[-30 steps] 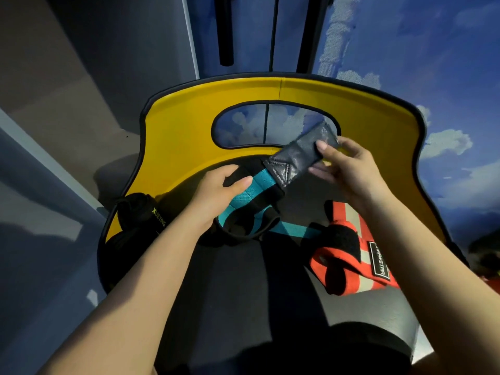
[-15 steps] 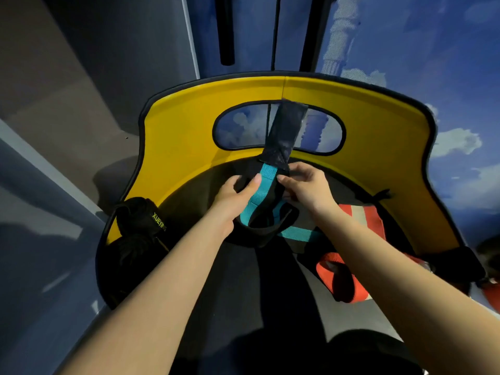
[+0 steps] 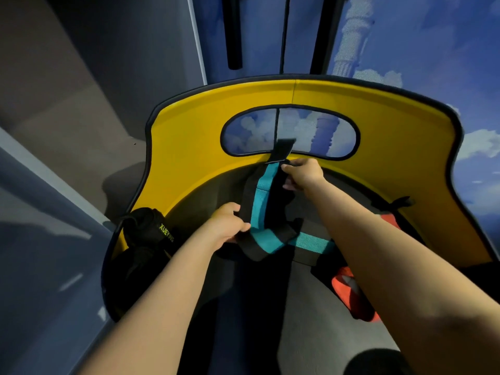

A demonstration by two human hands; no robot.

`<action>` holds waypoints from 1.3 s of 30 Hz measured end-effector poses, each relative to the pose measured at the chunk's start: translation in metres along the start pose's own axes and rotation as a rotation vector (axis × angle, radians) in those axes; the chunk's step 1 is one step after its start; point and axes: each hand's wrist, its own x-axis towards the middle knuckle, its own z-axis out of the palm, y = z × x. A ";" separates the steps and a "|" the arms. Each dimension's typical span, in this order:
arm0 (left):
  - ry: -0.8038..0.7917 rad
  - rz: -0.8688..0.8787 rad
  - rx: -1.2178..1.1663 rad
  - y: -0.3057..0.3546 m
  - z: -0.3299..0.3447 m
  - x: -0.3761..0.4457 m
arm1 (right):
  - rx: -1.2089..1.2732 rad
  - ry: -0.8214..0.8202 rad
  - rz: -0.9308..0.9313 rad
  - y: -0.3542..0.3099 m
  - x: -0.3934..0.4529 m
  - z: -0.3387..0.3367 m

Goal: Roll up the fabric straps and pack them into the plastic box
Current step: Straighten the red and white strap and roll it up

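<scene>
Step in hand: stretching out the black-and-teal strap [image 3: 261,209] before rolling, as I judge it.
Strap position: on the grey desk [image 3: 303,307], near its far edge, against the yellow screen [image 3: 189,147].
Long axis: runs from near to far, its black end tab [image 3: 282,150] pointing up over the screen's window; a second length trails rightward under the right forearm.
Left hand [image 3: 227,226]: fingers pinch the strap's near left edge.
Right hand [image 3: 301,175]: fingers curled round the strap's far part, just below the tab.
Nearer the tab: the right hand, so a roll would likely start there, toward the left.
Others: black strap bundle [image 3: 148,234] at the left edge; orange strap [image 3: 351,290] right.
Plastic box: not in view.
</scene>
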 end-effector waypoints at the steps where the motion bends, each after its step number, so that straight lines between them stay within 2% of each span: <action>1: 0.025 0.002 -0.012 -0.002 0.002 0.004 | -0.026 -0.016 0.001 0.002 -0.001 -0.001; 6: 0.146 0.020 -0.211 -0.007 0.015 0.013 | -0.327 -0.217 -0.064 0.024 -0.035 -0.018; 9: 0.194 0.022 -0.343 -0.007 0.023 0.015 | -0.675 -0.349 -0.292 0.039 -0.062 -0.033; 10: 0.210 0.025 -0.367 -0.008 0.024 0.015 | -0.716 -0.389 -0.339 0.040 -0.070 -0.036; 14: 0.195 -0.026 -0.471 -0.006 0.024 0.012 | -0.474 -0.530 -0.364 0.042 -0.097 -0.045; 17: 0.118 -0.100 -0.574 -0.003 0.023 0.008 | -0.445 -0.589 -0.396 0.046 -0.102 -0.045; 22: 0.067 -0.132 -0.737 -0.001 0.017 -0.011 | -0.160 -0.464 -0.379 0.049 -0.100 -0.044; 24: -0.008 -0.132 -0.783 -0.002 0.015 -0.028 | -0.039 -0.436 -0.355 0.047 -0.103 -0.042; 27: -0.184 -0.063 -0.655 0.004 0.020 -0.059 | 0.119 -0.381 -0.362 0.040 -0.110 -0.034; 30: -0.119 0.108 -0.522 0.008 0.030 -0.073 | 0.175 -0.301 -0.393 0.028 -0.116 -0.028; 32: 0.012 0.165 -0.500 0.010 0.032 -0.074 | 0.018 -0.205 -0.428 0.024 -0.120 -0.031; 34: 0.105 0.161 -0.592 0.012 0.028 -0.071 | -0.364 -0.110 -0.449 0.028 -0.127 -0.040; 39: 0.176 0.196 -0.661 0.009 0.023 -0.056 | -1.085 -0.316 -0.388 0.063 -0.143 -0.057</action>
